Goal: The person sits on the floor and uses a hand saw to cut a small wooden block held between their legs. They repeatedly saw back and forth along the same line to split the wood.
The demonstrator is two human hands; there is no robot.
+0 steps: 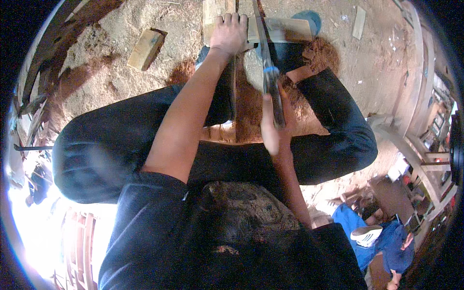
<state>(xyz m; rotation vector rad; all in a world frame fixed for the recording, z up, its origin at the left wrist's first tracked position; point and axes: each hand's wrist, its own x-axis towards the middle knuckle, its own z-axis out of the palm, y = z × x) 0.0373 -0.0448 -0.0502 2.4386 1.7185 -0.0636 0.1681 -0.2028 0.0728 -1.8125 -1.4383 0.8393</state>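
Observation:
At the top centre my left hand (229,34) is closed over a pale wooden piece (211,21), knuckles upward. My right hand (275,128) grips the dark handle of a long narrow-bladed hand tool (262,41). The tool has a blue collar between blade and handle. Its blade runs away from me, just right of my left hand, and the far tip leaves the picture. Whether it is a saw or a file I cannot tell. Another wooden piece (295,30) lies crosswise to the right of the blade. Where the blade meets the wood is unclear.
My bent legs (116,130) frame the work on both sides. A loose wood block (145,49) lies on the sawdust-covered ground at the left, a pale strip (358,22) at the upper right. Wooden frames (425,164) stand at right. Another person (377,237) is at lower right.

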